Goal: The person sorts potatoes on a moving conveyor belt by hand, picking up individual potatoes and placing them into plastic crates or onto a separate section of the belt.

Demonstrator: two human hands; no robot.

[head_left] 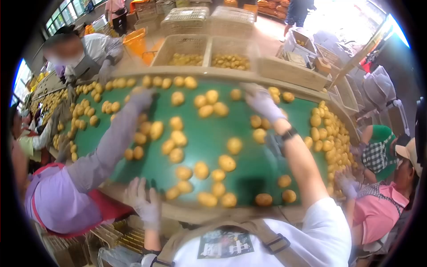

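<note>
A green conveyor belt carries many loose potatoes. Both of my hands wear whitish gloves. My left hand rests by the belt's near edge, fingers spread and nothing in them. Reaching across to the far side, my right hand hangs over the belt palm down, its fingers smeared by motion. Just left of its fingertips lies one potato, and to its right are more potatoes. A dark watch circles my right wrist.
Beyond the far edge stand crates holding potatoes. A co-worker's grey-gloved arm reaches over the belt at left; another person stands at the far left. Potatoes are heaped at the right end, beside a person in pink.
</note>
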